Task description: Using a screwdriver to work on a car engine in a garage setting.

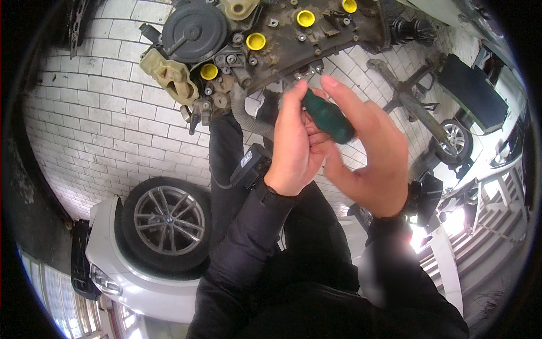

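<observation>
Head view: a screwdriver with a dark green handle (327, 117) is held in the upper middle of the frame, between both hands. The right hand (370, 152) is wrapped around the lower end of the handle, its index finger stretched along the upper side towards the tip. The left hand (293, 141) is closed against the handle from the left, its fingers pointing upward; how much of the handle it grips cannot be told, since only its back is shown. The shaft of the tool is hidden behind the left hand's fingertips, which sit just below the edge of a dirty engine assembly (271, 39) filling the top of the frame. On that assembly several yellow plastic caps (256, 40) are seen, along with a round black cover (195, 31) at the upper left and a beige plastic housing (169, 73) beside it. A grey corrugated hose (248, 121) hangs from the assembly just left of the left hand. Behind everything a white brick surface (96, 118) is spread across the left half. A white car with an alloy wheel (168, 220) is seen at the lower left, and a second wheel (454, 138) appears at the right edge.
</observation>
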{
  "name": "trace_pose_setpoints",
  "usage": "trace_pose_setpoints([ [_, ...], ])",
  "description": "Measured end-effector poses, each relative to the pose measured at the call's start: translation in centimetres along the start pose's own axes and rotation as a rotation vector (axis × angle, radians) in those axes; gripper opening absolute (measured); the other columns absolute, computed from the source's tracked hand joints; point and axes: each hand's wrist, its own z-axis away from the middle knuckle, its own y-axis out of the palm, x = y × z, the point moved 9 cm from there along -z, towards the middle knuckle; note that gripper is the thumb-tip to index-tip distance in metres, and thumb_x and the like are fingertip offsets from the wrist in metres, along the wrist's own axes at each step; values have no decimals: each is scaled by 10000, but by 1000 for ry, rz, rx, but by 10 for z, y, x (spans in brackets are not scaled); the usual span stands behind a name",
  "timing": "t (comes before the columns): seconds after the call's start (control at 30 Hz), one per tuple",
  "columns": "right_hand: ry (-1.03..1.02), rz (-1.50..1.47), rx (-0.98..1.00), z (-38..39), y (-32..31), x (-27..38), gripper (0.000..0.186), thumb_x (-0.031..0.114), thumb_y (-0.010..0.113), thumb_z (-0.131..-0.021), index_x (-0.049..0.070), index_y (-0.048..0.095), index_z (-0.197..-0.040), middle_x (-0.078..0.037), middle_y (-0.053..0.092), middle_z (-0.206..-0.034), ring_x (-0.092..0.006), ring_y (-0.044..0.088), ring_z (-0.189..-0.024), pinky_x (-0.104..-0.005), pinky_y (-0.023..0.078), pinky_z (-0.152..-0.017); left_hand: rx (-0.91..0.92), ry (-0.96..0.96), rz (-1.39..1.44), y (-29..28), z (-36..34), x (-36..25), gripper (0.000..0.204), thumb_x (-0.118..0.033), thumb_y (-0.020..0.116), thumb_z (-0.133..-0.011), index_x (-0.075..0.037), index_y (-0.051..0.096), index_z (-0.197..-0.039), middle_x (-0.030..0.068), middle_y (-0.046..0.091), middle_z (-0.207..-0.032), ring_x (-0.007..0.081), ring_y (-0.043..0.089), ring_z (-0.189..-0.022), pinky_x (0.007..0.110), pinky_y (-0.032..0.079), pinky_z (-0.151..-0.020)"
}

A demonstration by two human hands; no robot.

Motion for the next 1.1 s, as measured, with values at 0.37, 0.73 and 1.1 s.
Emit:
trace_pose_setpoints([
  [0.37, 149, -30, -101, 1, -4, 7, 675, 131, 813, -732, 114, 654, -1388, -71, 612, -821, -250, 571, -625, -348, 458, -600, -126, 27, -148, -6, 13, -18, 358, -482, 559, -1044, -176, 526, -859, -104, 385, -577, 21, 281, -415, 194, 238, -396],
  [0.73, -14, 47, 30, 11, -1, -4, 593, 168, 779, -779, 99, 663, -1356, -57, 580, -771, -249, 596, -663, -373, 460, -598, -52, 197, -173, 5, 8, -5, 330, -447, 573, -1062, -132, 593, -966, -61, 581, -858, 76, 591, -810, 267, 487, -728],
  [1.1, 53, -12, -154, 24, -56, -61, 358, 8, 714, -827, 67, 727, -1181, -69, 669, -813, -192, 581, -617, -309, 451, -553, 45, 192, -241, 65, -35, 35, 332, -410, 555, -1091, -102, 572, -967, -43, 532, -685, 29, 399, -480, 195, 297, -435],
])
